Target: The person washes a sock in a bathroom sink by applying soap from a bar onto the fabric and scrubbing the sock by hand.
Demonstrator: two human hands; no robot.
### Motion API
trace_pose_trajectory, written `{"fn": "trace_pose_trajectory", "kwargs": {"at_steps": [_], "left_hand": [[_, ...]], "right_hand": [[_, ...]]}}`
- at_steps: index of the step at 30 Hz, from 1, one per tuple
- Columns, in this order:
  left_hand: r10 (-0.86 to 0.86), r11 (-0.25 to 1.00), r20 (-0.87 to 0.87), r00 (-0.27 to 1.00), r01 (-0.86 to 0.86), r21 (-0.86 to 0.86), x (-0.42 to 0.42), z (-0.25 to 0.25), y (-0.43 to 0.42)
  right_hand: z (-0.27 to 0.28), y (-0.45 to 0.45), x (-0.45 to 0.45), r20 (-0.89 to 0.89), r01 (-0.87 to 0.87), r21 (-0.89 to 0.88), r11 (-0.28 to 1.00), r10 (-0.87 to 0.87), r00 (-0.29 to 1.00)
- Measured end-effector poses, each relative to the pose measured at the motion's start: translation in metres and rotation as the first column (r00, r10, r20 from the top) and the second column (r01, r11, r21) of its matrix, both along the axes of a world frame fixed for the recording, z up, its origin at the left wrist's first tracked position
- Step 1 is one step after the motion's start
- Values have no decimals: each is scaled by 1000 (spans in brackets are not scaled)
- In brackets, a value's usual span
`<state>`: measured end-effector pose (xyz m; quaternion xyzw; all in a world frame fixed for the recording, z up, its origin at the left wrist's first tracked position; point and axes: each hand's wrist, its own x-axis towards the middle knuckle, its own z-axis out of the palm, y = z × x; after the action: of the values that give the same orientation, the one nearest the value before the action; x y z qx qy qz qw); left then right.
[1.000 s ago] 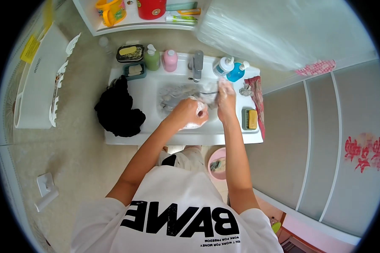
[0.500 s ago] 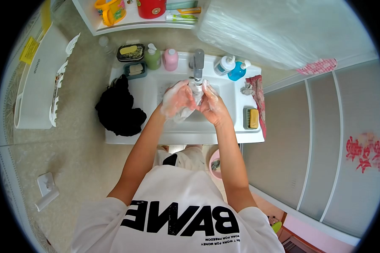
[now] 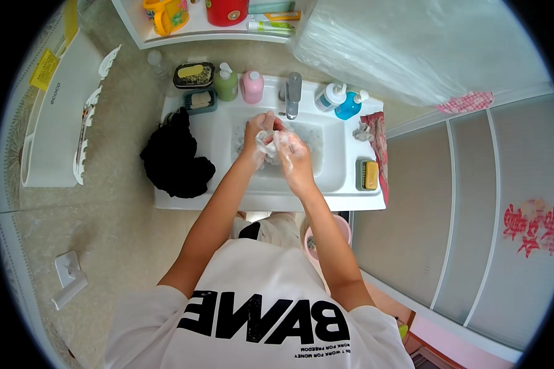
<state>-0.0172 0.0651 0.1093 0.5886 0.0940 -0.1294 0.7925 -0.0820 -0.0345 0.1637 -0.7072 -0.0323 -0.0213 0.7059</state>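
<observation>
Over the white sink (image 3: pixel 334 154), my left hand (image 3: pixel 255 136) is closed on a soapy, light-coloured cloth (image 3: pixel 267 145). Foam covers my right hand (image 3: pixel 295 158), whose fingers grip the same cloth from the other side. Both hands are close together, just below and left of the grey faucet (image 3: pixel 293 96). Murky, sudsy water (image 3: pixel 314 135) lies in the basin beneath them. Part of the cloth is hidden by my fingers.
A black cloth bundle (image 3: pixel 175 157) lies on the sink's left side. Behind stand a green bottle (image 3: pixel 226 84), a pink bottle (image 3: pixel 252 87) and a blue bottle (image 3: pixel 349 107). A yellow soap bar (image 3: pixel 370 175) is at the right. A pink basin (image 3: pixel 345 229) is below.
From working down in the basin and apart, my hands came together near the faucet with the cloth lifted. Since then both have shifted slightly, my right hand to the left, bunching the cloth.
</observation>
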Motion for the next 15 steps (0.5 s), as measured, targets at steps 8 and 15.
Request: {"fn": "trace_pose_trajectory", "kwargs": {"at_steps": [8,15], "left_hand": [[50,897,-208,977,-135,-421,-12,17,-6],[-198,799,-73,977,118,-589,-25,-7,-11]], "right_hand": [[-3,-15,17,-239,338,39,940,-320,917],[-44,12,8,467,413,-575,706,-131,874]]}}
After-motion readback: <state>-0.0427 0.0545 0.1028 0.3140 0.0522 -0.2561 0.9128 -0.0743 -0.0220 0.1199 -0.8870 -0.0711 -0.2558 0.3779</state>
